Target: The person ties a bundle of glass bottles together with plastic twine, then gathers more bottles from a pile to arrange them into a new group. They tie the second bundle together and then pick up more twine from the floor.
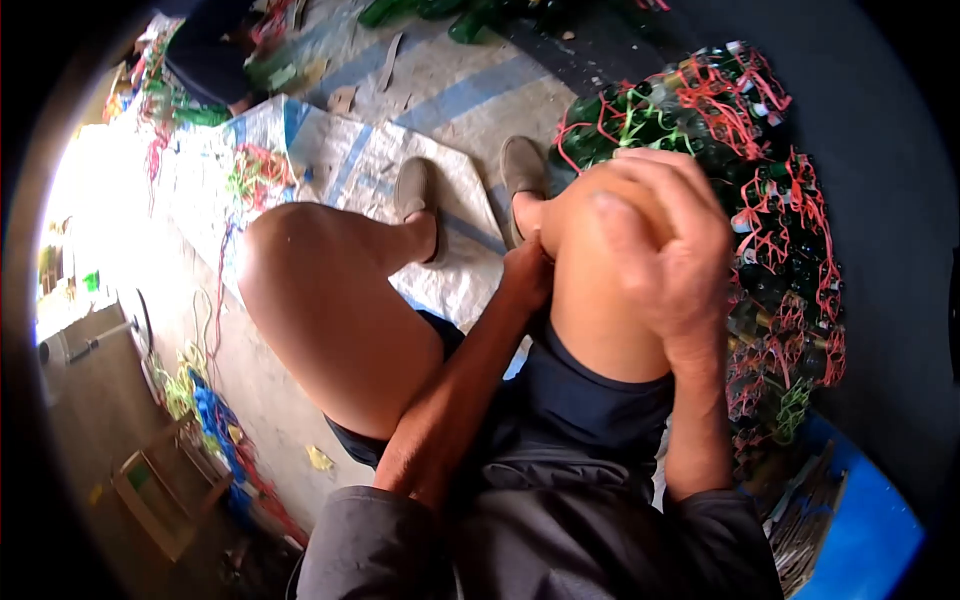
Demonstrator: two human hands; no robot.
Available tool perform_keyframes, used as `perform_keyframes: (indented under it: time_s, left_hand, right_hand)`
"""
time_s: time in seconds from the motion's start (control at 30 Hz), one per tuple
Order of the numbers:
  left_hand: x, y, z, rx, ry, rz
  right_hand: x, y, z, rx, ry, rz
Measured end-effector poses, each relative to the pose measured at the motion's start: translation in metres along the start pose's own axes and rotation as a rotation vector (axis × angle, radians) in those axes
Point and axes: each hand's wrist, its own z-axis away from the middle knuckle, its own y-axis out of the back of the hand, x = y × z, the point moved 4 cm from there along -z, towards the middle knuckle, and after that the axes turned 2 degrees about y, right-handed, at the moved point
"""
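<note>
My right hand (672,235) is over my right knee, slightly blurred, with its fingers curved and apart and nothing visible in them. Across my lap reaches my left arm; my left hand (528,272) lies against the inner side of my right leg just below the knee. Its fingers are mostly hidden, so I cannot make out whether they grip anything. Close beyond my right hand stand green glass bottles (655,115) tied with red and green plastic string (715,95).
A pale woven sheet (465,185) with blue stripes lies under my slippers (415,188). Tangled string (262,172) sits on it. At left are a wooden frame (172,490) and blue string (218,420); at lower right, a blue container (870,520). Another person's dark-clothed legs (210,50) show top left.
</note>
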Motion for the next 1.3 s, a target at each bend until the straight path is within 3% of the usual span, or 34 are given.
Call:
perform_keyframes:
  time_s: [0.1,0.17,0.37,0.47,0.57,0.7,0.8,0.93,0.97,1.07,1.17,1.27,1.3]
  left_hand:
    - [-0.016,0.015,0.009,0.126,-0.008,-0.030]
    - [-0.005,-0.023,0.041,0.243,-0.002,-0.097]
    - [-0.011,-0.042,0.036,0.186,0.096,0.129]
    - [-0.023,-0.013,0.019,0.202,-0.023,-0.086]
    - [-0.003,-0.029,0.043,0.345,-0.066,-0.208]
    - [-0.002,0.015,0.014,0.109,-0.051,-0.201]
    - [0.022,-0.031,0.050,0.257,-0.035,-0.107]
    - [0.010,-0.023,0.029,0.079,0.025,0.111]
    - [0.006,-0.019,0.026,0.125,0.052,0.134]
    - [-0.006,0.032,0.001,0.055,-0.006,-0.083]
    - [0.022,-0.020,0.055,0.215,-0.076,-0.267]
    - [0.029,-0.011,0.054,0.336,-0.162,-0.269]
    - [0.034,-0.006,0.054,0.336,-0.102,-0.297]
  right_hand:
    - [0.017,0.013,0.004,-0.026,-0.035,0.009]
    - [0.020,0.021,0.002,-0.048,-0.080,0.044]
    - [0.039,0.031,0.009,-0.015,-0.156,-0.014]
    - [0.040,0.032,0.010,-0.015,-0.143,-0.032]
    - [0.035,0.023,0.009,0.005,-0.097,-0.082]
    - [0.024,0.016,0.008,-0.071,-0.027,-0.026]
    - [0.017,0.011,0.007,-0.062,-0.022,-0.024]
    - [0.020,0.012,0.009,-0.052,-0.018,-0.017]
    - [0.021,0.012,0.009,-0.048,-0.019,-0.026]
    - [0.023,0.012,0.011,-0.044,-0.020,-0.054]
    - [0.021,0.011,0.010,-0.049,0.022,-0.083]
    - [0.007,0.005,0.011,-0.035,0.036,-0.101]
    - [0.000,0.003,0.015,-0.025,0.087,-0.097]
